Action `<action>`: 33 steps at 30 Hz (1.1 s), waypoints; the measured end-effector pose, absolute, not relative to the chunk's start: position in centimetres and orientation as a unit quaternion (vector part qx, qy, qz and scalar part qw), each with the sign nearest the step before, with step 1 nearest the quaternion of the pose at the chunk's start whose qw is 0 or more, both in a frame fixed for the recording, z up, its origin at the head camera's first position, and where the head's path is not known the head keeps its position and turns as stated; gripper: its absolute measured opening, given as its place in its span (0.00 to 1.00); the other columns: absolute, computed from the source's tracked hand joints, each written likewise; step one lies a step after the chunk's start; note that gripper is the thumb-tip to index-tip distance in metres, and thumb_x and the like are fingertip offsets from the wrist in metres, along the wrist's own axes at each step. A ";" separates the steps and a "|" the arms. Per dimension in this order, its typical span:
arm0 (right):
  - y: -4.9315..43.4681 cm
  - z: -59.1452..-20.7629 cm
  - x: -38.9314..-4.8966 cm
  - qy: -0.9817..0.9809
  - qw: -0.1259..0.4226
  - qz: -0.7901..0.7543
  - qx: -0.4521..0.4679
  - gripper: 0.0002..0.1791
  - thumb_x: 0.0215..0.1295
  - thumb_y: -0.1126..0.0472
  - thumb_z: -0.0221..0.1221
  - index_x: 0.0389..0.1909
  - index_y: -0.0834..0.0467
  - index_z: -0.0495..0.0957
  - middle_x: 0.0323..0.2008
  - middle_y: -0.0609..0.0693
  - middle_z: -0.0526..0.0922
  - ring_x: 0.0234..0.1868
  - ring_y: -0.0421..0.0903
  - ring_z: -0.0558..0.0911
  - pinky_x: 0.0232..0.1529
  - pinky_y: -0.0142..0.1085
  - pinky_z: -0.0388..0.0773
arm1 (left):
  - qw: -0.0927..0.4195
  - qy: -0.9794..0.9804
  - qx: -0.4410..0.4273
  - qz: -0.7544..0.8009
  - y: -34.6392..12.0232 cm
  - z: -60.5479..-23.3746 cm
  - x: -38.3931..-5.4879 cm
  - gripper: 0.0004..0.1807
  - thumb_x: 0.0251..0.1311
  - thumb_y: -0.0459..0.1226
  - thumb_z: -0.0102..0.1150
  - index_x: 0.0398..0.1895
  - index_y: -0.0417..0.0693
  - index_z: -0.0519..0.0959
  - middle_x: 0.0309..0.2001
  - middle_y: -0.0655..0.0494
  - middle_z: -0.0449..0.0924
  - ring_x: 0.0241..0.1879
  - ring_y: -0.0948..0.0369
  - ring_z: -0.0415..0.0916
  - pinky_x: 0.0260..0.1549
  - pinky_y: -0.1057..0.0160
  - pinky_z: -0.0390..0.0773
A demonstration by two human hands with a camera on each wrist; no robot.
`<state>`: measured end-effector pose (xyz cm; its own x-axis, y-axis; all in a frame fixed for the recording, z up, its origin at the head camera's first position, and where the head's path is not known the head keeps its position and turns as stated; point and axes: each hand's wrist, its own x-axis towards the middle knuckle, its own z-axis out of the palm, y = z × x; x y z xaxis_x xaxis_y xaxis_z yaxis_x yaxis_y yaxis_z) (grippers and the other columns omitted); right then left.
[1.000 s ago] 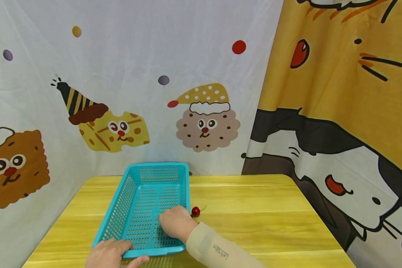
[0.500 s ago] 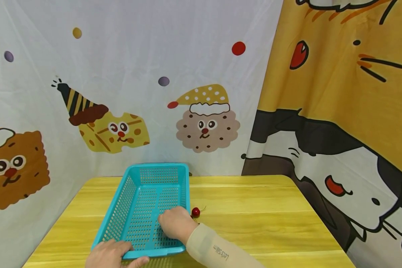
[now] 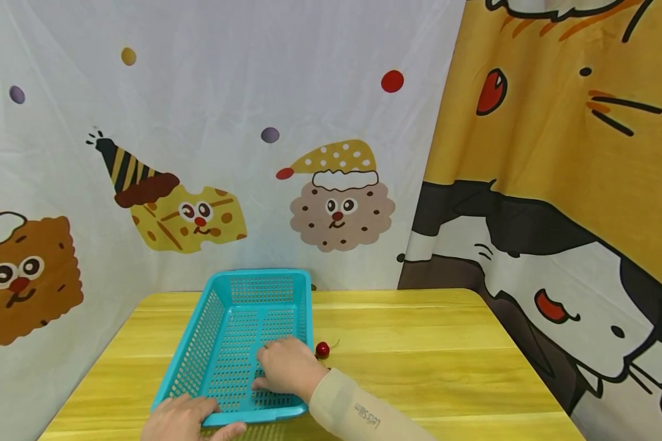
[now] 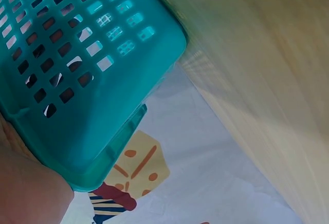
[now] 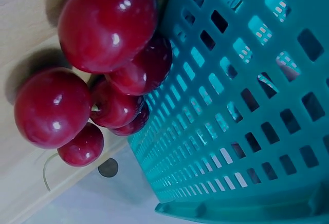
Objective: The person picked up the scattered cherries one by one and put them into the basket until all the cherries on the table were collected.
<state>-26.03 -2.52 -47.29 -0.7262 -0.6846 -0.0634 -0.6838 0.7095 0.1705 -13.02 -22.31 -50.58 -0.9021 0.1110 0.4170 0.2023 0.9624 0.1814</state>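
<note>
A long turquoise plastic basket (image 3: pixel 260 274) with slotted walls sits on the table. At its near left corner my left hand (image 3: pixel 181 419) grips the rim, fingers over the edge and thumb outside. My right hand (image 3: pixel 289 367) reaches down inside the basket near its right wall, thumb apart from the fingers; part of its fingers is hidden behind the back of the hand. Outside that right wall lies a dark red cherry (image 3: pixel 322 350) with a thin stem. The right wrist view shows several cherries (image 5: pixel 52 108) clustered on the tabletop against the slotted wall.
The yellow wood-grain table (image 3: pixel 419 361) ends at a rounded back edge. Behind it hangs a white cloth (image 3: pixel 331 67) printed with cartoon food, and an orange cloth (image 3: pixel 535 147) with cartoon animals hangs at the right.
My right hand has uncurled inside the basket: its thumb now shows, spread away from the fingers. The left hand, basket and visible cherry keep their places.
</note>
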 end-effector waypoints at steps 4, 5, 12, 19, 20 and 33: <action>-2.2 -47.1 -26.0 -0.919 0.036 -0.033 0.391 0.28 0.71 0.28 0.60 0.60 0.40 0.84 0.57 0.35 0.87 0.62 0.39 0.84 0.68 0.40 0.78 | 0.205 -0.969 -0.084 -0.108 -22.4 -50.6 -13.0 0.27 0.48 0.73 0.72 0.18 0.70 0.73 0.15 0.75 0.60 0.17 0.73 0.53 0.22 0.68 0.62; -2.1 -47.0 -25.9 -0.917 0.048 -0.010 0.396 0.27 0.73 0.29 0.60 0.61 0.41 0.84 0.57 0.36 0.87 0.63 0.39 0.84 0.68 0.40 0.78 | 0.210 -0.968 -0.085 -0.106 -22.4 -50.7 -13.0 0.27 0.48 0.73 0.72 0.18 0.70 0.73 0.15 0.75 0.59 0.17 0.73 0.53 0.22 0.68 0.61; 0.7 -46.2 -26.6 -0.877 0.117 0.251 0.392 0.18 0.81 0.44 0.59 0.58 0.49 0.85 0.54 0.42 0.90 0.50 0.41 0.87 0.55 0.32 0.81 | 0.267 -0.954 -0.097 -0.097 -22.3 -51.3 -13.1 0.29 0.45 0.74 0.73 0.16 0.70 0.69 0.14 0.76 0.55 0.17 0.73 0.49 0.21 0.68 0.57; 7.6 -45.4 -28.0 -0.883 0.126 0.345 0.293 0.15 0.80 0.50 0.61 0.57 0.53 0.84 0.53 0.48 0.89 0.47 0.44 0.85 0.48 0.37 0.83 | 0.270 -0.954 -0.091 -0.094 -22.1 -51.2 -13.1 0.31 0.44 0.76 0.71 0.15 0.70 0.67 0.15 0.76 0.56 0.18 0.72 0.49 0.21 0.68 0.56; 8.8 -45.5 -28.2 -0.887 0.126 0.342 0.285 0.14 0.80 0.51 0.62 0.56 0.53 0.85 0.52 0.48 0.89 0.45 0.44 0.85 0.47 0.37 0.83 | 0.266 -0.955 -0.089 -0.096 -22.1 -51.1 -13.1 0.30 0.44 0.76 0.71 0.15 0.70 0.68 0.15 0.76 0.57 0.18 0.72 0.50 0.22 0.68 0.56; 13.7 -49.0 -27.7 -0.918 0.066 0.196 0.338 0.10 0.74 0.60 0.67 0.53 0.55 0.86 0.52 0.48 0.89 0.44 0.45 0.88 0.46 0.36 0.86 | 0.208 -0.971 -0.068 -0.100 -22.1 -50.6 -12.8 0.29 0.48 0.76 0.70 0.16 0.70 0.70 0.15 0.73 0.58 0.18 0.70 0.52 0.24 0.67 0.59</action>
<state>-27.68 13.71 -49.03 -0.7625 -0.5954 0.2530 -0.6468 0.6943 -0.3156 -12.81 -22.08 -50.65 -0.9044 0.0896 0.4171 0.1726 0.9710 0.1657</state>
